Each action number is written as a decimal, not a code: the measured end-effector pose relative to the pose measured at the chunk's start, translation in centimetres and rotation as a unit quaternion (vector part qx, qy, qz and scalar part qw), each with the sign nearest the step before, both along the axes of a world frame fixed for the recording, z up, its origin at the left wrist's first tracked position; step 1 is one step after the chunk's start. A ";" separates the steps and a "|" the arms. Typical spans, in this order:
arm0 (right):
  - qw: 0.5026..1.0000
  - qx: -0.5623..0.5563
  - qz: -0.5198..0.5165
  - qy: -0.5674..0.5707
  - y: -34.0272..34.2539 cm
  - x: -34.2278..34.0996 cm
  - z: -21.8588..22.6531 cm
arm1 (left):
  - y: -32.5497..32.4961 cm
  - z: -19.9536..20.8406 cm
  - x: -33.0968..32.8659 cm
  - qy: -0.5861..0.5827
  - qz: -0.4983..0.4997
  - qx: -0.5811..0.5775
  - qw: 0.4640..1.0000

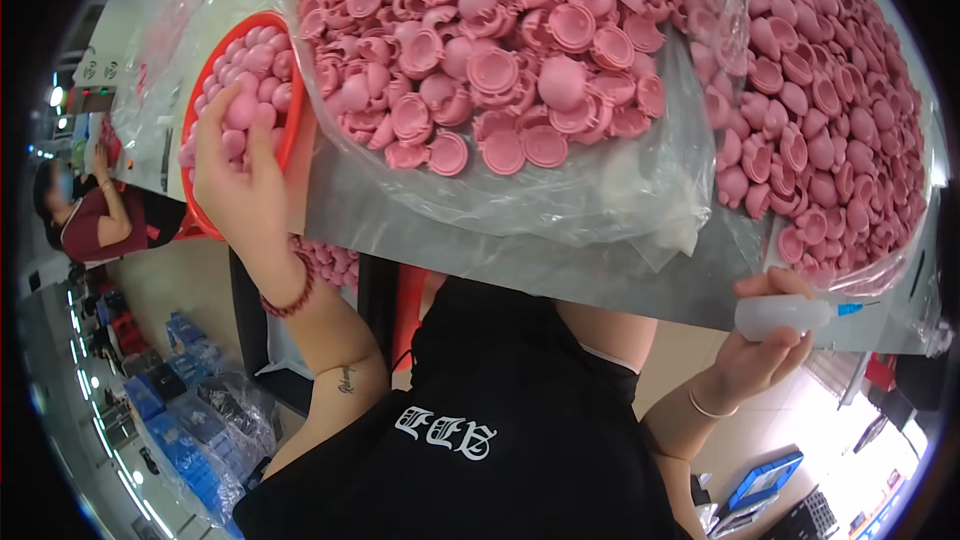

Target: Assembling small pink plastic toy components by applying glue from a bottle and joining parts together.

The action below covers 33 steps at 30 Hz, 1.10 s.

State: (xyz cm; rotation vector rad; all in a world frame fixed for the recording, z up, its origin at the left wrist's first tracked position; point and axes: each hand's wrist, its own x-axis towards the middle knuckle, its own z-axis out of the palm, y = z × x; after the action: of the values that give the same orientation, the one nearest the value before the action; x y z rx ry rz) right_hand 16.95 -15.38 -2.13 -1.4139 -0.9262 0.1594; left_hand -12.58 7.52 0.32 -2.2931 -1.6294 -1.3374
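My left hand reaches up into a round red basket full of pink dome-shaped caps, with its fingers closed around one pink cap. My right hand holds a small translucent squeeze bottle with a blue nozzle pointing right, just below the table's near edge. A large heap of pink plastic caps lies on clear plastic sheeting in front of me, and a second heap of pink caps lies in a clear bag at the right.
The grey table edge runs across the middle. Another person in a dark red top sits at far left. Blue packs in plastic lie on the floor at lower left; a blue crate sits at lower right.
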 end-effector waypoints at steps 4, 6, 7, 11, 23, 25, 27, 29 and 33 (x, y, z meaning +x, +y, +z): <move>0.998 -0.040 0.039 -0.002 -0.4 0.6 -0.2 | 2.9 0.0 -4.7 0.010 0.052 -0.071 0.996; 0.997 -0.067 0.045 -0.007 -0.1 0.2 0.1 | 3.2 0.1 -4.9 0.009 0.069 -0.082 0.994; 0.997 -0.068 0.043 -0.010 0.1 0.0 0.3 | 2.9 0.3 -4.6 -0.003 0.090 -0.020 0.996; 0.997 -0.062 0.040 -0.002 0.9 -1.4 0.8 | -1.2 1.2 -0.6 -0.082 -0.007 0.070 0.994; 0.994 -0.031 0.037 0.099 0.2 -2.5 1.2 | -5.5 0.1 6.8 0.031 -0.196 -0.088 0.976; 0.990 -0.003 0.049 0.136 0.3 -2.8 1.1 | -6.1 -0.3 7.5 -0.069 -0.293 -0.081 0.950; 0.970 0.040 0.145 0.190 0.8 -3.9 1.4 | -7.9 -1.0 8.5 -0.245 -0.461 -0.157 0.838; 0.960 0.027 0.171 0.221 1.1 -5.3 2.2 | -9.7 -1.0 10.3 -0.263 -0.547 -0.311 0.731; 0.960 0.013 0.228 0.161 1.3 -5.7 1.2 | -11.5 -1.2 12.3 -0.331 -0.529 -0.448 0.640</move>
State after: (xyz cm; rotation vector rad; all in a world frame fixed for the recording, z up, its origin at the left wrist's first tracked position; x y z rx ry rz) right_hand 11.22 -14.04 -0.90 -1.0886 -0.9606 0.7010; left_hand -0.27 -3.96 -0.88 -4.2011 -0.9725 -1.9987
